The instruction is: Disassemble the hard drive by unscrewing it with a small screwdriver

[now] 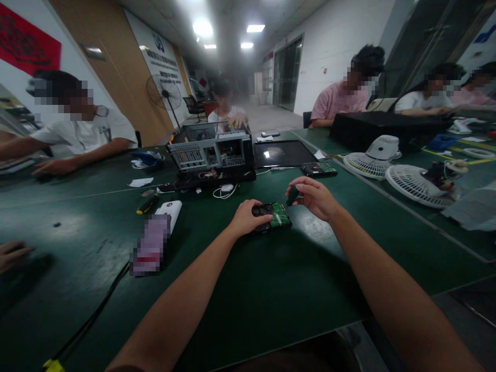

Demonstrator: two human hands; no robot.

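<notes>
A hard drive (279, 216) with a green circuit board facing up lies on the green table in front of me. My left hand (250, 217) is closed around its left side, thumb along the near edge and fingers at the far edge. My right hand (313, 197) pinches a screwdriver (292, 195) by its dark handle, just above the right end of the drive. Its shaft is too thin and dim to make out, so I cannot tell whether the tip touches the board. Beyond the right hand lies a second hard drive (320, 169), also board side up.
An opened computer case (211, 152) stands ahead, with a dark panel (284, 154) beside it. To the left lie a yellow-black screwdriver (148, 204), a phone (153, 243) and a white device (170, 212). White fan parts (418, 183) sit at right. Several people sit around the table.
</notes>
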